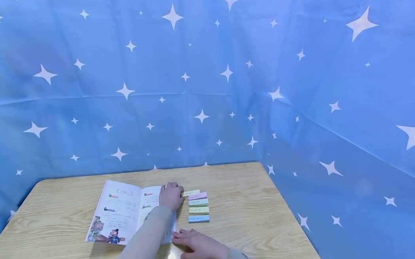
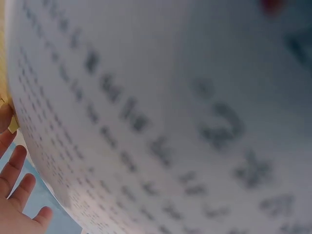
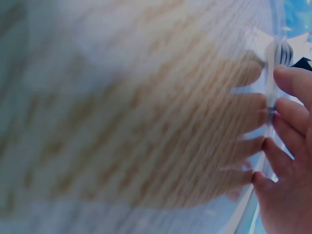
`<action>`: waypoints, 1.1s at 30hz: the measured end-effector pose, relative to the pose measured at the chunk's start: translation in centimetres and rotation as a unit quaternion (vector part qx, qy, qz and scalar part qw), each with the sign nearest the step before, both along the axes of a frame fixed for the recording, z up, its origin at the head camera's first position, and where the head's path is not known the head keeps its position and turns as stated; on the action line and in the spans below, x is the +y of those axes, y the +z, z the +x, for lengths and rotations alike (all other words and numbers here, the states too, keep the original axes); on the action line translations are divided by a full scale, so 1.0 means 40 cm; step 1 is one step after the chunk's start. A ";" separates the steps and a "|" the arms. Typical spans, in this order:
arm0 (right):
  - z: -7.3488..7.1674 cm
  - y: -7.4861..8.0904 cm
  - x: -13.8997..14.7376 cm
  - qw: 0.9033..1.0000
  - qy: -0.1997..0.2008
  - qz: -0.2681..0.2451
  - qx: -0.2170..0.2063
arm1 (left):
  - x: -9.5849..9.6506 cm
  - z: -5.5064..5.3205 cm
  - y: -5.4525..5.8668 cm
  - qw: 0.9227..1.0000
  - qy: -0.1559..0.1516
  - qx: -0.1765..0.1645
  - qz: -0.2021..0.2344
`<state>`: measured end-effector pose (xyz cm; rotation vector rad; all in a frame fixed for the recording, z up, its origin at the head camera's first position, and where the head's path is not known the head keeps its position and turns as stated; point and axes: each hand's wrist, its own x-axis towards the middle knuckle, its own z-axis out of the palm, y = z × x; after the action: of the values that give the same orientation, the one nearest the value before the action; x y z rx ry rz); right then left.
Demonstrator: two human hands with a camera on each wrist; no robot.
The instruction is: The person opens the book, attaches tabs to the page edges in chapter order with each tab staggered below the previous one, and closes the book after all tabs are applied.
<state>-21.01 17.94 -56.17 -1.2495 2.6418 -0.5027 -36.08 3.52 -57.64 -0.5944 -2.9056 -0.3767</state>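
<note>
An illustrated book (image 1: 121, 211) lies spread flat on the table. My left hand (image 1: 171, 197) reaches over the upper part of its right page, thumb toward the coloured slips. Between the thumb and index finger is a pale yellow paper slip (image 1: 191, 192), its yellow also showing by the left fingers (image 2: 20, 190) in the left wrist view. The slip carries handwriting and sits close above a pink slip (image 1: 198, 196). My right hand (image 1: 203, 247) rests palm down at the book's lower right corner, fingers extended and holding nothing; its fingers (image 3: 278, 156) meet their reflection in the right wrist view.
Below the pink slip, a green slip (image 1: 198, 202), another yellow slip (image 1: 199, 210) and a blue slip (image 1: 199, 218) lie in a column, all handwritten. The wooden table (image 1: 252, 211) extends to the right. A blue star-patterned curtain (image 1: 210, 86) hangs behind and along the right side.
</note>
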 end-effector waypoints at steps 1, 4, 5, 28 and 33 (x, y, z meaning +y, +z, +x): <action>0.001 0.002 -0.002 1.000 0.001 0.000 0.001 | -0.002 0.000 0.001 1.000 0.000 0.003 0.001; 0.001 0.004 -0.006 1.000 0.002 0.001 0.001 | -0.008 0.001 0.003 1.000 -0.001 0.014 0.003; 0.001 0.005 -0.007 1.000 0.002 0.001 0.000 | -0.010 0.001 0.004 1.000 -0.002 0.019 0.002; -0.003 0.018 -0.026 0.999 0.000 0.020 0.033 | -0.077 0.007 0.059 0.998 -0.032 0.030 0.033; -0.012 0.018 -0.027 0.998 0.000 0.025 0.065 | -0.087 0.003 0.073 0.996 -0.039 0.054 0.053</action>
<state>-21.51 16.88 -55.44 -1.3098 2.7406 -0.3639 -35.96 0.04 -54.74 -0.6911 -2.7469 -0.4903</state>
